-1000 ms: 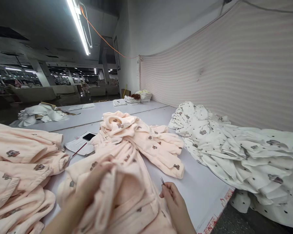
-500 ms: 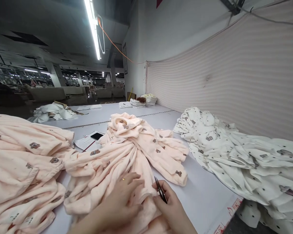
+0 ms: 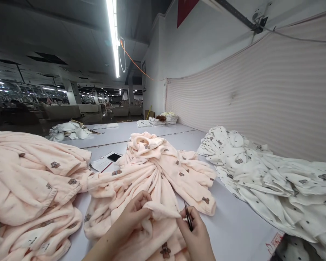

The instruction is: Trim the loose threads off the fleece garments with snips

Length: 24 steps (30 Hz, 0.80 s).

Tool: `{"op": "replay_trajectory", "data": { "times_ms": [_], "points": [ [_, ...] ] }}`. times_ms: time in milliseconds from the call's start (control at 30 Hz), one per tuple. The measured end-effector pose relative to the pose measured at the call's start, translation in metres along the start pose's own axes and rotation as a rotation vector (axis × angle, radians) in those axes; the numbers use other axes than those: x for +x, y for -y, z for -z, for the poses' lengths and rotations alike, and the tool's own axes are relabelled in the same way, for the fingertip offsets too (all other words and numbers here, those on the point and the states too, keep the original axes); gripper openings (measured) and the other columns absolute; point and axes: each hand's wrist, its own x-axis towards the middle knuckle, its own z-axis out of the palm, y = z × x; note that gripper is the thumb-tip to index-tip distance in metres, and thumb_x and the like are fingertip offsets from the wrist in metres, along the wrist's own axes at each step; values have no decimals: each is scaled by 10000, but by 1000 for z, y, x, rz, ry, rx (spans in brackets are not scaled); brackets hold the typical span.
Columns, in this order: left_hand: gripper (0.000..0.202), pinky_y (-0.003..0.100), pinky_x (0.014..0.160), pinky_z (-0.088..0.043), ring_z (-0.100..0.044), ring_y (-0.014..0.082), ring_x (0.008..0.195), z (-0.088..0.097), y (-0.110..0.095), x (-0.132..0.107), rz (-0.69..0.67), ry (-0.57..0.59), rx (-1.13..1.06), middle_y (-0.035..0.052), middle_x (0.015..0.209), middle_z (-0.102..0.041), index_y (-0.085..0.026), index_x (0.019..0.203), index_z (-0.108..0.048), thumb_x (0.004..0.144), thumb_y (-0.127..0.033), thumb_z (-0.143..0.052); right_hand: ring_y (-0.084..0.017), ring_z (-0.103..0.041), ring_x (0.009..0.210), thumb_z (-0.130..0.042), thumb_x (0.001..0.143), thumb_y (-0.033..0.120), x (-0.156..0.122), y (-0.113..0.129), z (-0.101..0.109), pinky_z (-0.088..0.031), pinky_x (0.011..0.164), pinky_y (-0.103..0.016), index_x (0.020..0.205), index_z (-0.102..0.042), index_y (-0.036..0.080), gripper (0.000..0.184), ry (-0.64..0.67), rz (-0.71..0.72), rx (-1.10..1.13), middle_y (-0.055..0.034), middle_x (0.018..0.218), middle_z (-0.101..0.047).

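Observation:
A pale pink fleece garment with small bear prints lies bunched on the table before me. My left hand is closed on a fold of its fabric, lifting the edge up. In my right hand are black thread snips, held against the palm with the points upward. The right fingertips also pinch the other end of the raised fabric edge. A bear print shows on the cloth below my hands.
More pink garments are heaped at left. White dotted garments are piled at right along the table edge. A phone lies on papers behind the pink garment. Folded white stacks stand at the far end.
My left hand has gone from lying spread on the garment to gripping and raising its edge. The right hand keeps the snips. The view has tilted up and turned slightly left.

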Motion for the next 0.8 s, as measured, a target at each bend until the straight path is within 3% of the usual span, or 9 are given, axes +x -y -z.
{"op": "replay_trajectory", "data": {
  "times_ms": [100,200,300,400,700,800],
  "points": [
    [217,193,540,-393,-589,121,619,3,4,1,47,24,-125,-8,715,-652,-187,913,-561,714,-169,-645,-149,-511,670,-517,823,281,11,14,9,-400,622,-231,723,-491,224,118,71,118,-285,28,720,-504],
    [239,218,616,-430,-625,135,682,5,10,0,79,36,-208,16,758,-690,-176,945,-566,721,-138,-638,-164,-572,728,-528,822,278,9,19,8,-428,644,-238,788,-587,227,85,162,234,-417,-1,805,-549],
    [232,228,646,-442,-639,139,705,4,15,-1,100,47,-249,27,778,-700,-165,933,-575,721,-151,-667,-172,-607,740,-527,834,335,1,21,4,-457,635,-241,943,-636,250,176,167,342,-487,-19,870,-562],
    [237,214,625,-439,-634,118,666,0,14,-1,112,40,-280,15,753,-696,-159,912,-580,708,-153,-700,-175,-615,699,-470,880,358,-3,25,0,-452,600,-246,953,-657,268,220,141,393,-584,-22,856,-582],
    [214,229,670,-446,-632,122,698,-6,13,-2,142,24,-248,20,765,-702,-159,890,-573,709,-143,-685,-172,-618,720,-410,922,390,-1,23,-2,-452,645,-250,874,-671,248,301,75,321,-521,-29,840,-602],
    [256,248,687,-444,-626,147,742,-1,13,-2,135,30,-201,41,812,-695,-153,932,-562,701,-171,-672,-188,-620,785,-571,820,423,2,14,3,-457,675,-251,908,-647,238,219,33,170,-403,-19,879,-625]
  ]
}}
